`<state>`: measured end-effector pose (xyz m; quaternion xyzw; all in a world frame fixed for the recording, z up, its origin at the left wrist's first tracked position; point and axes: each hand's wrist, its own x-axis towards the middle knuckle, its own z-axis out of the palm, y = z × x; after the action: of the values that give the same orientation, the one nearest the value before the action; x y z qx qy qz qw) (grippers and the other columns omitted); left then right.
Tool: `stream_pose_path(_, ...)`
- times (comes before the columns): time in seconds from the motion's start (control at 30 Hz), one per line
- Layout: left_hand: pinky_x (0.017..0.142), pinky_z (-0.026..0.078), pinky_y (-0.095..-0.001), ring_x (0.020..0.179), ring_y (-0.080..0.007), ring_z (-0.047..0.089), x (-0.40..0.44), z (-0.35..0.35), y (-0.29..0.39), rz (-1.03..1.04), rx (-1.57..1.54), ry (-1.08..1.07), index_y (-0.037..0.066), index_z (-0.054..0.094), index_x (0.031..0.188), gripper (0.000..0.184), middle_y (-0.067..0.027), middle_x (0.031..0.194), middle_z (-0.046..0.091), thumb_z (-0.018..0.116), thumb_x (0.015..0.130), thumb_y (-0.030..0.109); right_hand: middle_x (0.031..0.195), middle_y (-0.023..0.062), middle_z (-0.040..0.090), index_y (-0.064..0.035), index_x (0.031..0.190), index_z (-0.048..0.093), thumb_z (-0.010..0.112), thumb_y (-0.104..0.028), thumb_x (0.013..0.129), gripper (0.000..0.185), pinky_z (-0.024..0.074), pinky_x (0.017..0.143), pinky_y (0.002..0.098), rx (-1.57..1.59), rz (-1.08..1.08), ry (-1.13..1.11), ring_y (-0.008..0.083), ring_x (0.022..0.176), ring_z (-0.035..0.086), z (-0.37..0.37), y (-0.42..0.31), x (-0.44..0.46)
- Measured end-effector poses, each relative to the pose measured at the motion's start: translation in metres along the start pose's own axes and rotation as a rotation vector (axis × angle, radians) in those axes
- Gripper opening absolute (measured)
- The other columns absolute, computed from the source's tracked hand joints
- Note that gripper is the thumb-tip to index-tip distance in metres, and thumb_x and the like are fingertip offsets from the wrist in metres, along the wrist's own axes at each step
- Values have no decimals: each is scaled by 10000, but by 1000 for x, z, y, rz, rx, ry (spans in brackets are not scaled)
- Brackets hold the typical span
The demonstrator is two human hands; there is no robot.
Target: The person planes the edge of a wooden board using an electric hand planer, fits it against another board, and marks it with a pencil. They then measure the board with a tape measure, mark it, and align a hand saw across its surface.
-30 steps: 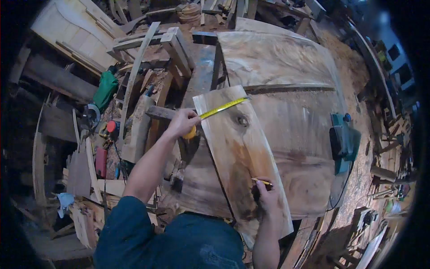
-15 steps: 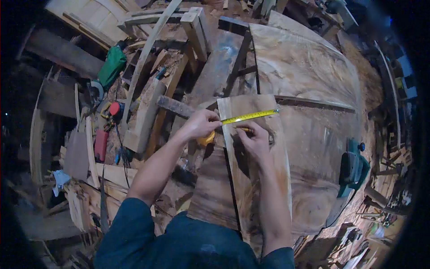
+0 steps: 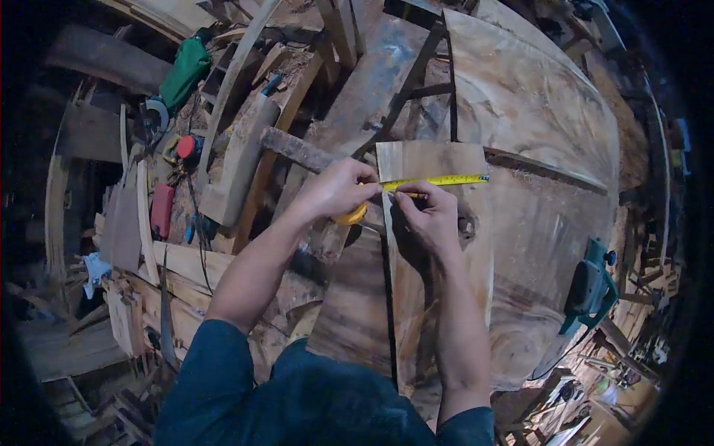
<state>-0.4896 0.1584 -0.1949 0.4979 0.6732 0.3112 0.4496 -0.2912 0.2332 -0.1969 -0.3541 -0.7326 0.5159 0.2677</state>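
Observation:
A yellow tape measure (image 3: 446, 180) is drawn out across a narrow wooden board (image 3: 428, 156), its metal tip near the board's right edge. My left hand (image 3: 338, 191) is closed on the tape measure by the board's left edge, and the yellow case shows below the fingers. Just under the blade, my right hand (image 3: 433, 217) pinches a thin yellow pencil (image 3: 416, 195). Its fingers are close to the left end of the blade, over the board. The pencil's point is too small to make out clearly.
Wide wooden slabs (image 3: 528, 97) lie beyond and right of the board. A green electric planer (image 3: 587, 286) rests at the right. At the left are an angle grinder (image 3: 155, 115), a red case (image 3: 161, 210) and a squared timber (image 3: 242, 167). Offcuts and sawdust surround the work.
My right hand has moved left along the tape, bringing the pencil nearer my left hand and the board's left edge. My left hand keeps its hold. The view has shifted slightly.

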Motion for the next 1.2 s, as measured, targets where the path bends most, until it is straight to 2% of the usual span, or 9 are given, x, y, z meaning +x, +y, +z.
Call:
stream_pose_path(0.2, 571, 479, -348, 594, -173, 631, 1, 1, -4, -30, -18, -4, -10, 710, 908, 247, -128, 700, 680, 673, 838, 223, 760, 88, 702, -18, 912, 704, 732, -88, 816, 121, 524, 624, 254, 18, -67, 25, 119, 675, 666, 5, 9, 2)
stream_pose_path(0.3, 575, 482, -343, 596, -177, 633, 0, -1, 1, -12, -26, 4, -7, 712, 901, 247, -126, 694, 676, 674, 836, 228, 797, 25, 687, 19, 956, 697, 690, -27, 855, 111, 488, 659, 212, 8, -36, -23, 51, 722, 590, 4, 11, 1)
stream_pose_path(0.4, 559, 435, -298, 615, -80, 533, -1, -1, 2, -31, -21, -6, -29, 687, 898, 231, -45, 670, 632, 665, 869, 199, 800, 17, 680, 17, 963, 694, 681, -21, 858, 113, 485, 659, 216, -22, -18, -42, 51, 724, 584, 3, 4, 1)
stream_pose_path(0.7, 645, 494, -321, 695, -131, 627, -2, -2, 4, 13, 53, 30, -10, 704, 949, 243, -104, 771, 701, 670, 865, 216, 775, 23, 670, 16, 922, 686, 687, -47, 853, 93, 476, 649, 226, -49, -17, -55, 58, 717, 584, 1, 0, 2)
stream_pose_path(0.8, 654, 495, -323, 696, -137, 629, -2, -2, 3, 3, 47, 21, -12, 703, 952, 253, -109, 773, 700, 673, 866, 224, 773, 102, 698, -9, 895, 689, 721, -79, 816, 110, 526, 651, 267, -37, -20, -12, 139, 684, 666, 4, 4, 2)
stream_pose_path(1.1, 661, 495, -324, 705, -136, 623, 2, 2, -7, 20, 35, 10, -11, 705, 945, 230, -110, 783, 702, 683, 864, 204, 772, 90, 690, -10, 901, 693, 720, -72, 822, 104, 511, 634, 254, -41, -70, -14, 114, 666, 637, 3, 6, 1)
stream_pose_path(1.2, 654, 493, -328, 695, -137, 620, 1, 2, -8, 14, 21, 10, -7, 707, 938, 216, -105, 782, 702, 679, 865, 194, 768, 85, 688, -13, 903, 694, 721, -74, 824, 104, 509, 630, 245, -45, -10, -54, 108, 661, 634, 1, 1, 1)
